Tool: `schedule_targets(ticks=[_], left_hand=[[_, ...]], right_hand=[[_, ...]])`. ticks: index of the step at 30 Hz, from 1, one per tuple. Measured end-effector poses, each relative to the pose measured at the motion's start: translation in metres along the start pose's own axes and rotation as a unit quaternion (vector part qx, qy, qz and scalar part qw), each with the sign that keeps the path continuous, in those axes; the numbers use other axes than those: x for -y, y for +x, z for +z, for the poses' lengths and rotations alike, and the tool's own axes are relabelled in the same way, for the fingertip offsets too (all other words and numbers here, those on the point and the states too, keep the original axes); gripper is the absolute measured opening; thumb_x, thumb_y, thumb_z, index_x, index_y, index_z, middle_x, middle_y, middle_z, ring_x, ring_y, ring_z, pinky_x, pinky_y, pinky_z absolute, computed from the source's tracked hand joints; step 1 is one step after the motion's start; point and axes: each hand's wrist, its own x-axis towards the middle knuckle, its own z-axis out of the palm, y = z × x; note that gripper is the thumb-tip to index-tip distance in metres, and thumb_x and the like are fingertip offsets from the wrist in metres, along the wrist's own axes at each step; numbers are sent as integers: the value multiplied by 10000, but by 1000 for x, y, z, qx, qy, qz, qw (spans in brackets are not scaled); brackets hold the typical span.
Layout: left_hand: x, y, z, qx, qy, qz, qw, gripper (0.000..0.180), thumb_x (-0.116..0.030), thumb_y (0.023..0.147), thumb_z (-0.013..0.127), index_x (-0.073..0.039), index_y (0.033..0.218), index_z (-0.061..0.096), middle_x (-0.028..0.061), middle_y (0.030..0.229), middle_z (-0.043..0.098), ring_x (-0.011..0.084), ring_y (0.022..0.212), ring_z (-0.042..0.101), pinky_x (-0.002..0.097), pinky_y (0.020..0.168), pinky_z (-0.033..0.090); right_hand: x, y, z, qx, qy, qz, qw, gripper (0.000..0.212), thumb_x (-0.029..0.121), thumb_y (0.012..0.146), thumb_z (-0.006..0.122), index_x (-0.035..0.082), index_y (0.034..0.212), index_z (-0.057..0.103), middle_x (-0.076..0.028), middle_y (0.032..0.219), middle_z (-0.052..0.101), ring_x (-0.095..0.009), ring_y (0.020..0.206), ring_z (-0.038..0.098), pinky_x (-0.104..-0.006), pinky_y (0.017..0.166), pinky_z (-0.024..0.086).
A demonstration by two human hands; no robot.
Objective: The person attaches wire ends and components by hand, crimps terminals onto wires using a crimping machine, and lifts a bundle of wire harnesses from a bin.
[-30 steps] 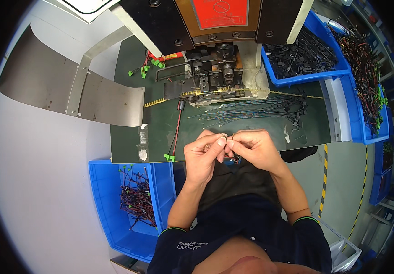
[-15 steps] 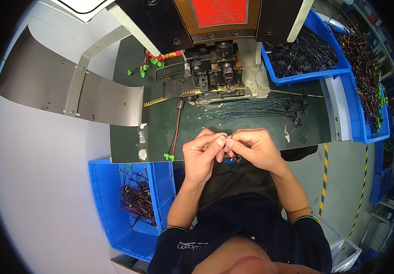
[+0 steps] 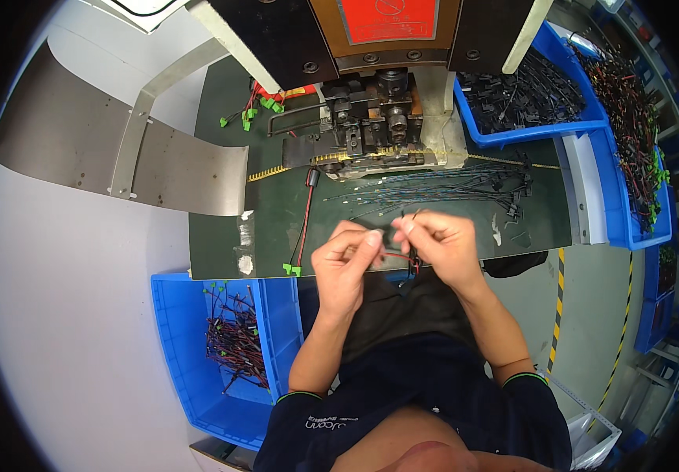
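Both hands are raised over the near edge of the green work table, in front of a crimping press. My left hand [image 3: 344, 261] is closed, thumb pressed to the fingers, with a thin red wire [image 3: 399, 256] running out below its fingertips. My right hand [image 3: 448, 242] is closed in a pinch, slightly smeared by motion; thin dark wire ends show above its fingertips. The red wire loops toward a dark lead hanging under the right hand. What exactly sits between the fingertips is too small and blurred to make out.
Behind the hands stands the press tooling [image 3: 371, 118], fed by a yellow terminal strip [image 3: 267, 173]. Black-ended cables [image 3: 441, 185] lie in front of it; a red-black lead [image 3: 306, 224] lies to the left. Blue bins [image 3: 178, 346] of wires stand lower left and at the right [image 3: 524, 134].
My hands have come apart a little, the right one moving up and to the right. More of the red wire now shows between them.
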Motion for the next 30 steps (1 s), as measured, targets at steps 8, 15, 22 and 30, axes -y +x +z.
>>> schedule_targets(ticks=[8, 15, 22, 30], left_hand=[[-16, 38, -30, -91, 580, 227, 777, 259, -2, 888, 671, -3, 1146, 691, 150, 1122, 632, 326, 1003, 590, 398, 862, 491], [-21, 35, -61, -38, 582, 133, 801, 401, 115, 860, 561, -1, 1235, 645, 167, 1078, 617, 299, 859, 646, 368, 765, 522], [-41, 29, -70, -59, 534, -21, 843, 526, -16, 847, 713, -78, 1356, 595, 102, 1009, 541, 228, 783, 584, 354, 705, 496], [-20, 40, -69, -75, 638, 114, 758, 329, -168, 862, 755, -97, 1177, 693, 77, 1219, 609, 239, 759, 653, 353, 685, 521]], right_hand=[[-5, 26, -9, -59, 56, 17, 997, 179, 77, 981, 616, -59, 970, 731, -53, 738, 674, -25, 518, 469, -183, 434, 300], [-4, 55, -8, -56, 59, 29, 996, 195, 104, 984, 616, -50, 989, 735, -63, 788, 693, -43, 574, 539, -183, 440, 349], [-4, 69, -7, -50, 74, 65, 994, 193, 117, 982, 621, -38, 972, 736, -64, 794, 699, -71, 602, 580, -189, 438, 362], [3, 71, -1, -63, 120, 97, 986, 184, 138, 965, 644, -23, 944, 727, -64, 774, 691, -78, 595, 581, -192, 425, 352]])
